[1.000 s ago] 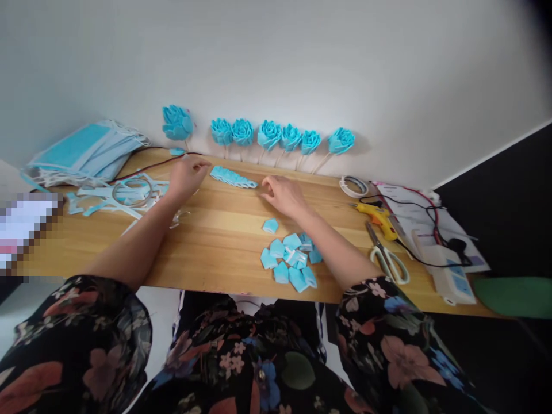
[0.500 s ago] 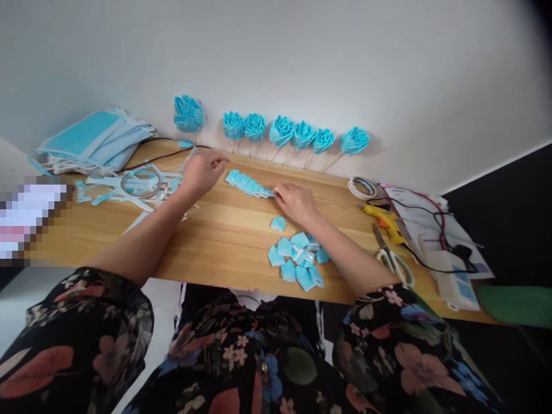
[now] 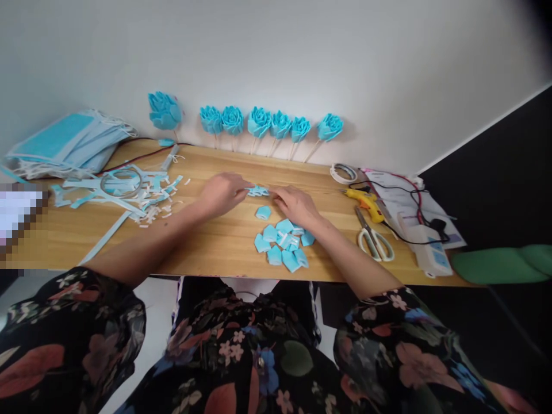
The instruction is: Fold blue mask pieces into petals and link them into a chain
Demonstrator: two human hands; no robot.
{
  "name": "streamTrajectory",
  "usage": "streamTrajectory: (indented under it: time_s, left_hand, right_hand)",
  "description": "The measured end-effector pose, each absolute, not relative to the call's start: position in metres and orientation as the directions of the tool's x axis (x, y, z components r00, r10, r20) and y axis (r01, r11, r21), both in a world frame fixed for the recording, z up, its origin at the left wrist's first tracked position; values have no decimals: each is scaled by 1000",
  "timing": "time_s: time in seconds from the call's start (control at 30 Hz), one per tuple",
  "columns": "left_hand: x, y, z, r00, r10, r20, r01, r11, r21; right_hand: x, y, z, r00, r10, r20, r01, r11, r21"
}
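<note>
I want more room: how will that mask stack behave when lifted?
The mask stack might slide apart, since its layers look loose and uneven. Its thin sheets would probably bend, and white loops trailing out could snag.

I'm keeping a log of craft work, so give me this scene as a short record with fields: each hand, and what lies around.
Left hand: at the left end of a folded blue strip; grip unclear
Right hand: at the strip's right end; grip unclear
Nearer the body: loose blue pieces
Along the wall: seven blue flowers on sticks
Left side: stack of masks, cut scraps
Right side: yellow glue gun, scissors
Surface: wooden table
</note>
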State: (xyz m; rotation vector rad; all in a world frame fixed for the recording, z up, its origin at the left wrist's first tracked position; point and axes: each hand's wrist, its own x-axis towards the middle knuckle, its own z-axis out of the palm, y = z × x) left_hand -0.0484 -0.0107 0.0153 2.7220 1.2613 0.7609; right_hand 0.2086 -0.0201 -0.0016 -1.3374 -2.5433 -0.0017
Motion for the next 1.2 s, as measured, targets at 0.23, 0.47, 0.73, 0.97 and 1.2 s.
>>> streamTrajectory:
  time_s: [0.23, 0.47, 0.73, 0.97, 1.2]
  left_hand:
    - [-22, -14, 9, 625, 736, 259, 750, -658, 61]
    - [-14, -11, 1, 637, 748, 186, 767, -640, -51]
    - [-17, -7, 3, 607, 770, 198, 774, -629, 70]
    - [-21, -5, -6, 523, 803, 287, 761, -591, 268]
    - [-21, -7, -7, 493, 824, 278, 810, -552, 198]
  right_hand:
    - [214, -24, -5, -567, 790, 233, 788, 602, -126]
    - [215, -23, 2, -524, 825, 214, 788, 564, -247]
    - [220, -23, 20, -428, 875, 225, 736, 483, -475]
    - [211, -19, 29, -481, 867, 129, 720, 475, -506]
    - [215, -20, 24, -433, 883, 182, 681, 453, -575]
